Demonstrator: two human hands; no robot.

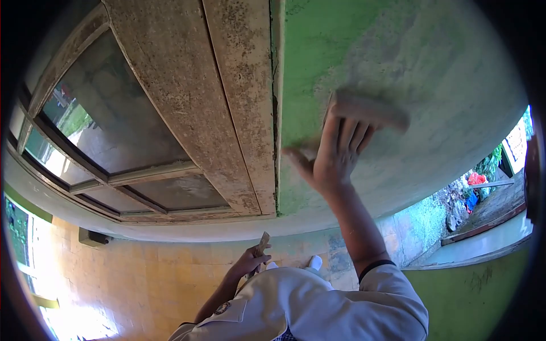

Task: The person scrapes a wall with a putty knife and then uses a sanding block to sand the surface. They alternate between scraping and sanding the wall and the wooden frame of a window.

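My right hand (pixel 335 156) is raised against the green wall (pixel 310 51), its fingers over a grey-brown sanding block (pixel 369 109) that is smeared by motion. The block lies along the wall where the green paint gives way to a pale, cloudy grey patch (pixel 392 62). The thumb points left, toward the wooden frame. Low in front of my body, my left hand (pixel 250 262) is closed around a narrow flat scraper (pixel 263 243). Its pale, worn end sticks up past the fingers; the rest is hidden by the hand.
Left of the wall is a weathered wooden frame (pixel 187 85) with glass panes (pixel 119 108). Yellowish floor tiles (pixel 165 273) lie below, with a dark box-like object (pixel 92 237) near the wall's foot. At right, a ledge (pixel 483 250) borders an outdoor area with plants and red cloth-like items (pixel 476 178).
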